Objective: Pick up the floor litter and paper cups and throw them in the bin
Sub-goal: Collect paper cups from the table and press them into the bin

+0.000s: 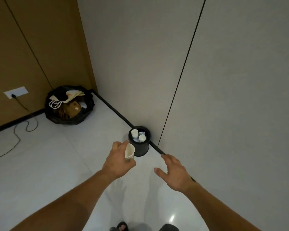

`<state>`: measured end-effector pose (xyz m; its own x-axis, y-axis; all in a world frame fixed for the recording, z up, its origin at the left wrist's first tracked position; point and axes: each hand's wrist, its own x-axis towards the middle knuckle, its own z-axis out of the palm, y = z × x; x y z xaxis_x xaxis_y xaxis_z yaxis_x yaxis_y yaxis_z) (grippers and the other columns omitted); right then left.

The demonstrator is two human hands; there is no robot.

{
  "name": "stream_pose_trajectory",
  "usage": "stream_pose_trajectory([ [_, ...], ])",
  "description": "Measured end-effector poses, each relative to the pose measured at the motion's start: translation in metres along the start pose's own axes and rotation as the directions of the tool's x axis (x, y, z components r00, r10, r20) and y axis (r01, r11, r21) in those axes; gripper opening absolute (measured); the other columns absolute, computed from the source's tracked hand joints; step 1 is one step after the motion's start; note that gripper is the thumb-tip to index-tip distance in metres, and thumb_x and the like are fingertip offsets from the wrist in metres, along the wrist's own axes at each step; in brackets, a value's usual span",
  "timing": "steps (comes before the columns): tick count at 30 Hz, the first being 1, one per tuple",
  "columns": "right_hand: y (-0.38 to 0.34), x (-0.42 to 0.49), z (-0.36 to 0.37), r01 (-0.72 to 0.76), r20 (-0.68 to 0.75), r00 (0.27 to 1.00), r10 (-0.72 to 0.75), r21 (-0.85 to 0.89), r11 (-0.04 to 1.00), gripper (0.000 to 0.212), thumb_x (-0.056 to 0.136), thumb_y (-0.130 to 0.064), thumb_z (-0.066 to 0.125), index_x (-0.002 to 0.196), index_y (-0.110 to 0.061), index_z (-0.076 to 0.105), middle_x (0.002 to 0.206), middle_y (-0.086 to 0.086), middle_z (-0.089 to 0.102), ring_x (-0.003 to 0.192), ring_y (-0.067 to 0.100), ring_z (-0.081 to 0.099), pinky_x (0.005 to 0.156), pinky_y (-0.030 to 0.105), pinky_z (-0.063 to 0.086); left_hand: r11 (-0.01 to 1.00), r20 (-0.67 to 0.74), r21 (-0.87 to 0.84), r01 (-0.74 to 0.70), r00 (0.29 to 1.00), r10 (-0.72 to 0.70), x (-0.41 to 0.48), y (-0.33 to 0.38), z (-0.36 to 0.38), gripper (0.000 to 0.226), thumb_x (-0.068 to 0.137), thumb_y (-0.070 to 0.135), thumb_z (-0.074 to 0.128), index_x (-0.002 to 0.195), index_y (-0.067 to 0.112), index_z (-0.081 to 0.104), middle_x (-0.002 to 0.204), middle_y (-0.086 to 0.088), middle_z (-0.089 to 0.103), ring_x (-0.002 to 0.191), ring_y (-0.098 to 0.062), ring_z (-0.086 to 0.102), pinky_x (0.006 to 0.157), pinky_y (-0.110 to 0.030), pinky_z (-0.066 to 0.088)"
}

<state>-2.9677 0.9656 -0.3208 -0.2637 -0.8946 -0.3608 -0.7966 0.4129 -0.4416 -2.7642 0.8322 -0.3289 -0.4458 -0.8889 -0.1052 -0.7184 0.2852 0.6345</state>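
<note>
Head view is showing the left hand point(118, 160) reaching up the middle of the frame, its thumb and fingers curling round a paper cup point(129, 152) and gripping it by the side. The cup is tilting, its long axis running roughly bottom to top of the picture, with the open mouth facing up and slightly right. That is pointing it toward the small black bin point(141, 150), which is standing just above and to the right of the cup, against the wall's dark skirting. In the picture the cup's rim is overlapping the bin's left wall, but whether they are touching I cannot tell. The right hand point(174, 172) is hovering at lower right of the bin, fingers spread and holding nothing. By my reading the left hand is the nearer one, needing only a short carry up and right to bring the cup over the opening.

Two white cups point(134, 133) are already sitting in the bin. What is lying under them is hard to make out. The cup is hiding the left fingertips, and the feet are being cut off at the bottom edge.
</note>
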Motion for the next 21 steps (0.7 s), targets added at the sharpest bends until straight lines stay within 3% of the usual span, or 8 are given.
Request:
stream_pose_trajectory([
  [6, -0.002, 0.087, -0.002, -0.102, 0.038, 0.994, 0.099, 0.087, 0.991, 0.075, 0.093, -0.064, 0.042, 0.155, -0.029, 0.016, 0.162, -0.003, 0.014, 0.148, 0.018, 0.013, 0.119, 0.041, 0.020, 0.990, 0.097, 0.106, -0.088, 0.992, 0.078, 0.102, -0.011, 0.004, 0.079, 0.078, 0.045, 0.067, 0.145, 0.026, 0.029, 0.137, 0.001, 0.035, 0.119, -0.021, 0.044, 0.094, -0.032, 0.043],
  [13, 0.009, 0.221, 0.004, -0.151, 0.098, 0.986, 0.136, 0.165, 0.975, 0.077, 0.091, -0.067, 0.041, 0.154, -0.030, 0.015, 0.162, -0.003, 0.014, 0.148, 0.019, 0.013, 0.118, 0.041, 0.022, 0.986, 0.194, 0.137, -0.100, 0.978, 0.072, 0.236, -0.033, 0.028, 0.077, 0.080, 0.043, 0.067, 0.145, 0.025, 0.028, 0.138, 0.001, 0.035, 0.118, -0.017, 0.042, 0.091, -0.025, 0.040],
  [21, 0.045, 0.409, 0.038, -0.211, 0.175, 0.968, 0.179, 0.187, 0.960, 0.079, 0.091, -0.069, 0.037, 0.154, -0.031, 0.011, 0.162, -0.005, 0.012, 0.148, 0.016, 0.011, 0.118, 0.036, 0.020, 0.989, 0.190, 0.124, -0.081, 0.980, 0.056, 0.423, -0.088, 0.105, 0.077, 0.080, 0.041, 0.071, 0.143, 0.026, 0.029, 0.138, 0.002, 0.037, 0.117, -0.015, 0.044, 0.083, -0.018, 0.039],
])
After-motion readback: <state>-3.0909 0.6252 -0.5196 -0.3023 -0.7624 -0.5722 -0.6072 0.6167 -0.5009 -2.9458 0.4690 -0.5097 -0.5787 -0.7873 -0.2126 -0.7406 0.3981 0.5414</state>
